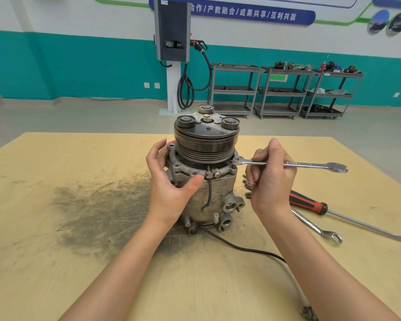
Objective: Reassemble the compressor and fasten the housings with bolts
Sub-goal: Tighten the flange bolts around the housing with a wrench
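While the compressor stands upright: both hands are on it or at its flange

Counter [56, 262]: yellow board surface with a dark greasy smear left of the compressor

Compressor [214, 195]: stands near the middle of the counter, pulley end up, metal housing below the flange

Pulley [205, 144]: dark, grooved, on top of the housing, with three round knobs on its face

Cable [252, 251]: black, runs from the base of the compressor toward the near right edge of the counter, then turns white

Left hand [169, 181]: fingers curved round the left side of the housing, thumb pressing on the front below the flange

Right hand [271, 179]: fingers curled and clamped on the shaft of the wrench

Wrench [310, 164]: lies almost level, its left end sits on a bolt at the right side of the flange, open end points to the right

Screwdriver [310, 203]: red and black handle, lies on the counter right of the compressor

Second wrench [320, 230]: lies just beside the screwdriver, ring end toward the near edge

Loose bolts [247, 183]: a few on the counter, between the compressor and the right hand, partly hidden
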